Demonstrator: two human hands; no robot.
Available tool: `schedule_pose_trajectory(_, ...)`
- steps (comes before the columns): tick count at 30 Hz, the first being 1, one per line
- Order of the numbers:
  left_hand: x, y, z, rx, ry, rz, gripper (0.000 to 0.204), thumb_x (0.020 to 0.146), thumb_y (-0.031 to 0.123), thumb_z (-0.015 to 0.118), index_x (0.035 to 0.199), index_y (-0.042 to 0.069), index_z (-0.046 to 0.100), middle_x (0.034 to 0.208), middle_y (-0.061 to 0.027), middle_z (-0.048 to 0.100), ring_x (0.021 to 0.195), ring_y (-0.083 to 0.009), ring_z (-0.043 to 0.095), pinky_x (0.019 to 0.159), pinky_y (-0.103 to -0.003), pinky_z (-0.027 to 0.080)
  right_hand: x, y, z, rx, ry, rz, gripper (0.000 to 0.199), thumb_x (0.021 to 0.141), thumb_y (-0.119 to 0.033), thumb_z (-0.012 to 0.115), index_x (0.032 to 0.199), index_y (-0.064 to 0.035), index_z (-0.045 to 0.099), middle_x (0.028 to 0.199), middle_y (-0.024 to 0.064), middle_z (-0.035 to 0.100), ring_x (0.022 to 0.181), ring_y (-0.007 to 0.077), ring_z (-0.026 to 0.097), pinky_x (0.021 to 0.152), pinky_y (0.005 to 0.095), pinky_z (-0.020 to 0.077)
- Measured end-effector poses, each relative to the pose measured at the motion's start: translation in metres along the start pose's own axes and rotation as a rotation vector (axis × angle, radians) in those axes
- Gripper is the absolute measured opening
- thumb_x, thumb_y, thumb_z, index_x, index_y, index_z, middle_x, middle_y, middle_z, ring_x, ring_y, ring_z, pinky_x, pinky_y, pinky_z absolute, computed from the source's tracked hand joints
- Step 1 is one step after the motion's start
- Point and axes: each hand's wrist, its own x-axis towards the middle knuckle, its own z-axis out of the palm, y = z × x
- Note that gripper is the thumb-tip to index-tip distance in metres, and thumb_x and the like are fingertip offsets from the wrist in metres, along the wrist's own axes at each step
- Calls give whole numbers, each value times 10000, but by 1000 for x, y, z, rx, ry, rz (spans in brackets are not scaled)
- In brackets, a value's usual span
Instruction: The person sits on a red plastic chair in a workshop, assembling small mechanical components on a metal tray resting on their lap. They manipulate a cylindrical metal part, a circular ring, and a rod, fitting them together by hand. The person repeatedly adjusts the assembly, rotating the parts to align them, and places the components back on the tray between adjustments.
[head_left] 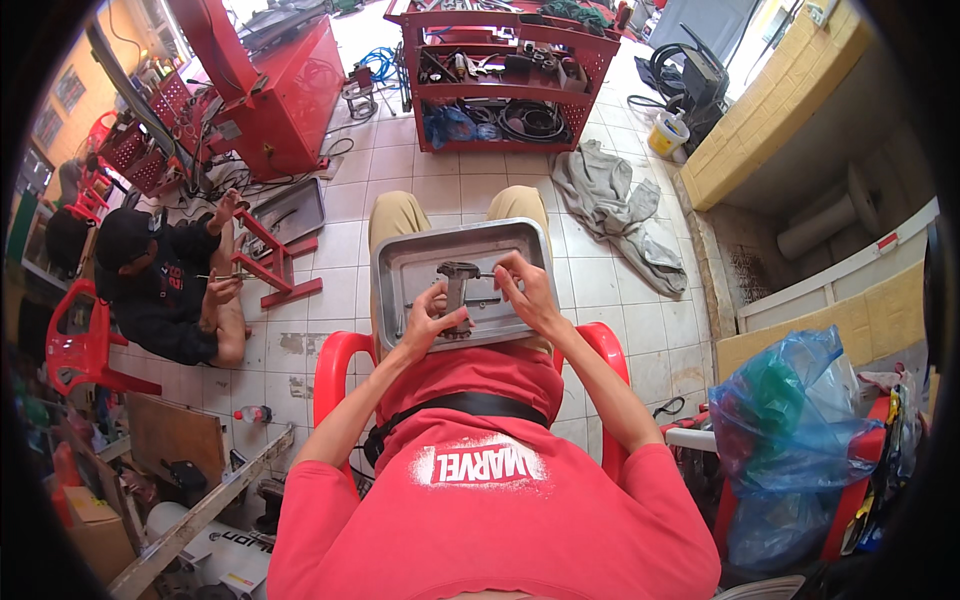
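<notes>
On my lap rests a grey metal tray (pixel 384 285) with raised edges. Over it, my left hand (pixel 428 318) grips a dark, worn metal part (pixel 457 292), roughly upright, with a wider top end and a toothed-looking lower end. My right hand (pixel 528 292) has its fingers pinched on a thin dark rod (pixel 485 274) that meets the part's top end. What the rod is exactly is too small to tell. Some slim metal pieces (pixel 487 301) lie in the tray beside the part.
A red tool cart (pixel 500 97) stands ahead, and a grey cloth (pixel 620 205) lies on the tiles. At left a seated person (pixel 165 275) handles a thin tool near a red stand (pixel 275 262). Blue plastic bags (pixel 785 420) hang close at right.
</notes>
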Motion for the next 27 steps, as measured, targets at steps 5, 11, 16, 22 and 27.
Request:
schedule_pose_trajectory(5, 2, -5, -5, -43, -10, 18, 468, 918, 170, 812, 1275, 11, 555, 999, -122, 751, 878, -197, 750, 810, -313, 601, 5, -8, 2, 32, 22, -99, 208, 1052, -221, 643, 1074, -19, 597, 703, 63, 646, 585, 108, 599, 534, 280, 452)
schedule_pose_trajectory(11, 1, -7, -4, -5, -82, -12, 579, 854, 82, 856, 1320, 12, 520, 1038, -148, 758, 913, -233, 766, 857, -338, 614, 1, 0, 0, 55, -75, 79, 272, 1100, -274, 562, 1028, -15, 602, 716, 64, 647, 586, 112, 596, 540, 270, 462)
schedule_pose_trajectory(16, 2, -6, -5, -18, -78, -47, 575, 854, 71, 852, 1318, 5, 519, 1038, -154, 760, 909, -233, 767, 846, -336, 617, 3, -8, 4, 181, 43, 68, 233, 1052, -235, 643, 979, -15, 621, 761, 73, 670, 600, 118, 599, 570, 277, 471)
schedule_pose_trajectory(22, -1, 2, -1, -27, -69, -99, 622, 848, 123, 864, 1362, 1, 537, 1030, -133, 755, 897, -219, 759, 860, -330, 600, 7, -10, -4, -10, -47, -75, 212, 1007, -192, 701, 961, 4, 637, 794, 80, 687, 648, 147, 632, 665, 317, 500)
schedule_pose_trajectory(27, -3, -8, -4, -50, -46, -129, 595, 843, 80, 862, 1343, -8, 552, 1026, -128, 760, 875, -180, 741, 860, -314, 590, 5, -10, -6, 12, -128, 98, 230, 1025, -205, 674, 946, 8, 640, 748, 79, 678, 666, 151, 639, 671, 315, 500)
